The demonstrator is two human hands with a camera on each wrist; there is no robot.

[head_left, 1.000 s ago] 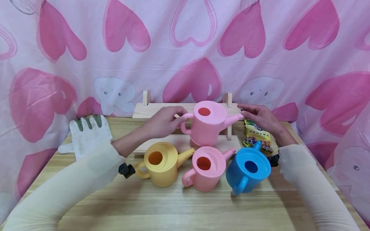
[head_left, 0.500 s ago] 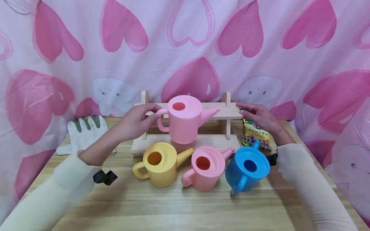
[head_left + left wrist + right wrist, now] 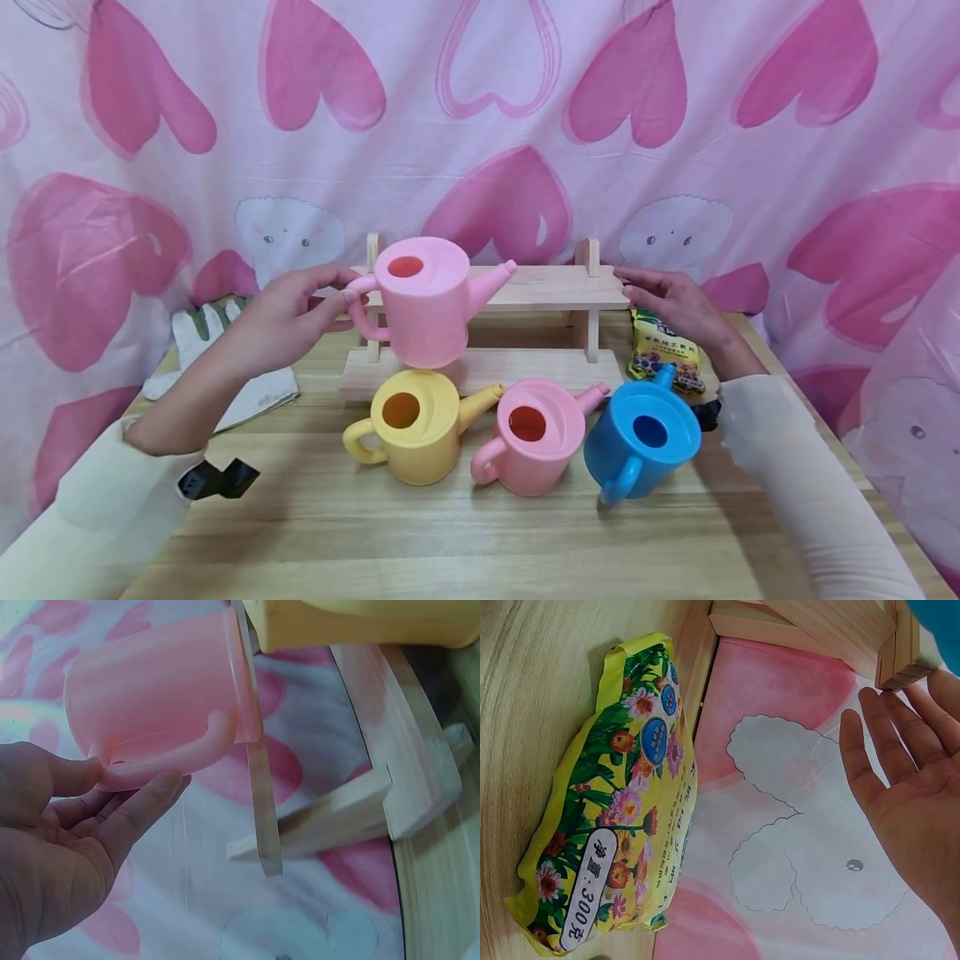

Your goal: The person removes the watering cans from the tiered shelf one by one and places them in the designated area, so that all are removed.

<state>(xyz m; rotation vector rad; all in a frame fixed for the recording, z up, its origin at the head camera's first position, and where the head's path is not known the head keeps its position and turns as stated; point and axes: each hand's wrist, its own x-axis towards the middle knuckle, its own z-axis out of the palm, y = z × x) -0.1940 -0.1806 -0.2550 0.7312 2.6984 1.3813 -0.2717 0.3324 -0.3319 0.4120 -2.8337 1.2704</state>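
My left hand (image 3: pixel 288 321) grips the handle of a pink watering can (image 3: pixel 420 300) and holds it in the air above the yellow can (image 3: pixel 412 427), left of the wooden rack's (image 3: pixel 540 287) middle. In the left wrist view my fingers (image 3: pixel 112 814) curl round that pink handle (image 3: pixel 161 754). My right hand (image 3: pixel 663 302) lies open with straight fingers against the right end of the rack's top shelf; its palm (image 3: pixel 911 787) shows in the right wrist view, holding nothing. A second pink can (image 3: pixel 536 437) and a blue can (image 3: pixel 641 442) stand on the table (image 3: pixel 480 542).
A yellow flower-printed packet (image 3: pixel 666 360) (image 3: pixel 615 825) lies by the rack's right foot. A white glove (image 3: pixel 225 350) lies at the back left. A heart-patterned pink curtain (image 3: pixel 480 125) hangs close behind the table.
My left hand has carried the pink can leftward and slightly up, from the rack's right half to above the yellow can. The right hand has stayed at the shelf's end.
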